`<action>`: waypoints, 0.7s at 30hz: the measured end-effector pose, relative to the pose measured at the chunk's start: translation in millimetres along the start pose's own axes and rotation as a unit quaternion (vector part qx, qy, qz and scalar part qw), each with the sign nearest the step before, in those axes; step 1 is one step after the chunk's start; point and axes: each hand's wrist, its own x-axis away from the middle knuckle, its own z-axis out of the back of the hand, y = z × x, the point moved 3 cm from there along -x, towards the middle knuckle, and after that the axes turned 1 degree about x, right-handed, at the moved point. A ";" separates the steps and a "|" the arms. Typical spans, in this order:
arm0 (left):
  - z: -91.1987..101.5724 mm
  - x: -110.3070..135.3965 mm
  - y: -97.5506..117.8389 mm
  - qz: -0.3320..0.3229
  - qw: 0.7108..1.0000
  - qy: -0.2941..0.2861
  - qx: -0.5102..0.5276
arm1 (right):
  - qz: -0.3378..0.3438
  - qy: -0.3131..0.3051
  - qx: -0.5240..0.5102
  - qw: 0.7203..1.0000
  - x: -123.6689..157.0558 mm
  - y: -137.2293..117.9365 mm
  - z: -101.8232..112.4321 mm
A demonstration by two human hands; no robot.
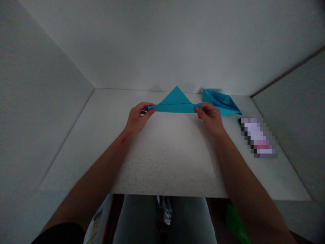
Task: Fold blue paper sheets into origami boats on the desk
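**Enclosure:** White panelled booth [162,44], its back and side walls rising well beyond the hands on three sides.

**Work surface:** White speckled tabletop [165,176], extending forward and to both sides of the hands.

**Below the table edge, nearer than the hands:** The person's legs in pale grey trousers [137,220]. A green item [236,225] is seen below and to the right of the hands. A white printed sheet or packet [95,227] is seen below and to the left of them.

**Arms:** Two bare forearms [99,169] enter from the bottom corners and reach forward across the tabletop.

**Container:** Blue paper boat [219,102], an origami form resting on the tabletop just beyond and to the right of the right hand. Its visible hollow shows creased blue paper; any contents cannot be made out.

**Item in hand:** Folded blue paper [175,103], a triangular peak rising from a flat horizontal band, held between the hands and directly in front of the person. Whether it touches the tabletop cannot be told.

**Hands:** The left hand [139,118] grasps the paper's left end between thumb and fingers. The right hand [210,118] grasps its right end in the same way.

**Loose object:** Pixelated oblong object [257,137], obscured and unidentifiable, lying on the tabletop to the right of the right hand.
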 end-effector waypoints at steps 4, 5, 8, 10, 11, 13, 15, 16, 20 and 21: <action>-4.7 0.4 0.2 0.024 0.997 -0.035 0.066 | -0.027 0.008 -0.046 0.999 0.3 4.1 1.5; -6.0 0.5 0.8 0.029 0.996 -0.044 0.079 | -0.031 0.007 -0.056 0.998 0.3 4.4 1.2; -7.9 0.6 3.6 0.030 0.993 -0.057 0.098 | -0.032 0.008 -0.067 0.997 -0.2 3.8 0.1; -7.4 0.3 3.7 0.028 0.993 -0.057 0.101 | -0.029 0.009 -0.063 0.998 -0.6 2.9 -0.1; -6.9 0.0 2.8 0.028 0.993 -0.056 0.101 | -0.026 0.009 -0.063 0.998 -0.6 2.4 -0.1; -6.0 -0.8 -0.7 0.030 0.993 -0.057 0.103 | -0.018 0.006 -0.064 0.998 -0.4 1.8 0.2; -5.4 -1.7 -5.0 0.034 0.992 -0.060 0.107 | -0.010 -0.002 -0.060 0.998 0.1 1.5 0.4; -5.1 -2.0 -6.9 0.034 0.992 -0.060 0.109 | -0.006 -0.007 -0.054 0.999 0.4 1.2 0.3; -5.1 -2.7 -10.3 0.031 0.991 -0.054 0.121 | -0.002 -0.029 -0.029 0.999 1.6 -0.1 -0.9; -5.4 -2.8 -10.5 0.032 0.990 -0.057 0.126 | -0.006 -0.035 -0.027 0.999 1.9 -0.3 -1.5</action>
